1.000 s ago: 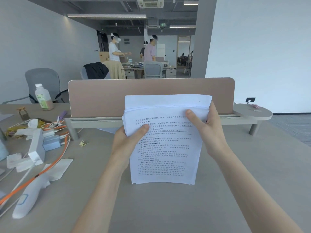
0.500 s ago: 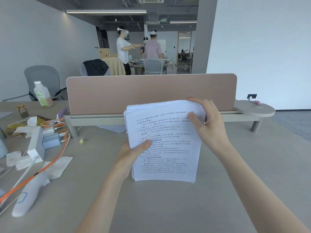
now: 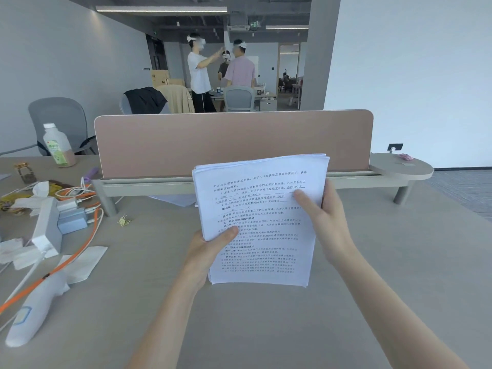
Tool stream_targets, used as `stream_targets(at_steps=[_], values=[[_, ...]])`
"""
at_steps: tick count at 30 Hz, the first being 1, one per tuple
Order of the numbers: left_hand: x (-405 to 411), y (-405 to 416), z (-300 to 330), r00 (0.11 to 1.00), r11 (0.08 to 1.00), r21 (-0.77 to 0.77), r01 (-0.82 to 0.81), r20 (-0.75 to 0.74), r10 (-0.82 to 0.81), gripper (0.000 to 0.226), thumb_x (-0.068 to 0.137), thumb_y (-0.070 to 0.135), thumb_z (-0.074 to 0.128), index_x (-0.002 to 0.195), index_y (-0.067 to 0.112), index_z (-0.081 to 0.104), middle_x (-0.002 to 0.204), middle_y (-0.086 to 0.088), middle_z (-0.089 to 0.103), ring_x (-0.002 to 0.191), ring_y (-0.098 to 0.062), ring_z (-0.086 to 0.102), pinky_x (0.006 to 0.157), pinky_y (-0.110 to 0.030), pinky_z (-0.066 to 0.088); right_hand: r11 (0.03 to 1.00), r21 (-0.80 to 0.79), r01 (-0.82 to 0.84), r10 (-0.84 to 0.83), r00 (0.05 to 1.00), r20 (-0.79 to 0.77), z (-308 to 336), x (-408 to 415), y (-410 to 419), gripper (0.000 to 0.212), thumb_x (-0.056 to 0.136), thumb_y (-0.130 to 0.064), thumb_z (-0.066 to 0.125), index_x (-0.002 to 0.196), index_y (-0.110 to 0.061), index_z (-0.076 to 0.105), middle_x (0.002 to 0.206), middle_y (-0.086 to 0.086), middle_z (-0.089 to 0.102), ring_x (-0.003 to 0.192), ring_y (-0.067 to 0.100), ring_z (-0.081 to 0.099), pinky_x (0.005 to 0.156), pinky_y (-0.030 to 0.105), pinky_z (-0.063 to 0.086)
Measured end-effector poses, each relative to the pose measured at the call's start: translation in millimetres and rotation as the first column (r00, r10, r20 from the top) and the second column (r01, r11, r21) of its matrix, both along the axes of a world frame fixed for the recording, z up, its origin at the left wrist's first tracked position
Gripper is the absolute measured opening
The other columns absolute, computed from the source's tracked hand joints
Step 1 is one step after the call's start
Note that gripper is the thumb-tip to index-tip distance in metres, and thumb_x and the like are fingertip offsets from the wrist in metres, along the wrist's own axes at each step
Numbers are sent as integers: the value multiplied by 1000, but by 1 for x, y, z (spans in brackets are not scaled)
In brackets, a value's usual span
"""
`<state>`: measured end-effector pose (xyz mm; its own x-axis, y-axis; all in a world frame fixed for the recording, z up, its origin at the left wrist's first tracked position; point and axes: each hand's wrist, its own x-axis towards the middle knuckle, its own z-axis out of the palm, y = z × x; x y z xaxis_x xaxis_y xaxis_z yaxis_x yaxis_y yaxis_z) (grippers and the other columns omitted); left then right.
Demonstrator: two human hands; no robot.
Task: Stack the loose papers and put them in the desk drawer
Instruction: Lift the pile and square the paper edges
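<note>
A stack of white printed papers (image 3: 262, 222) stands upright on its bottom edge on the beige desk (image 3: 386, 262), in front of the pink divider panel. My left hand (image 3: 210, 246) grips the stack's left edge low down, thumb on the front sheet. My right hand (image 3: 323, 217) holds the right edge higher up, thumb across the text. The sheets' top edges are nearly level, slightly fanned at the upper left. One more white sheet (image 3: 175, 199) lies flat on the desk behind the stack, under the divider rail. No drawer is in view.
The pink divider panel (image 3: 234, 141) on its rail crosses the desk behind the papers. At the left lie a bottle (image 3: 57, 146), chargers, an orange cable (image 3: 87, 241), tissues, a white handheld device (image 3: 32, 315) and a binder clip (image 3: 124, 221). Three people stand far behind.
The uneven sheets that stuck up above the stack a second ago are now squared down. My right hand went to the top edge, then back to the right edge; my left hand slid lower.
</note>
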<state>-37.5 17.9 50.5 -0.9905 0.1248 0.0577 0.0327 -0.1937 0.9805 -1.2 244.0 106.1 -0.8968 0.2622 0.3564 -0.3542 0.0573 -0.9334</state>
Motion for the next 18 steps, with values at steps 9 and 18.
stream_targets(at_steps=[9,18], values=[[-4,12,-5,989,985,-117,-125,-95,114,14,81,17,80,88,28,74,80,19,79,76,1,74,59,-15,56,997,-71,39,-32,996,87,-51,1,-12,35,91,-34,72,123,-27,60,119,-9,75,110,12,72,99,50,56],[0,14,-19,997,994,-81,-77,10,78,15,78,20,82,91,25,78,96,3,81,96,-21,76,83,-37,58,998,7,60,-60,990,126,-61,1,1,34,88,-33,70,119,-36,56,117,-16,70,112,10,68,98,52,54]])
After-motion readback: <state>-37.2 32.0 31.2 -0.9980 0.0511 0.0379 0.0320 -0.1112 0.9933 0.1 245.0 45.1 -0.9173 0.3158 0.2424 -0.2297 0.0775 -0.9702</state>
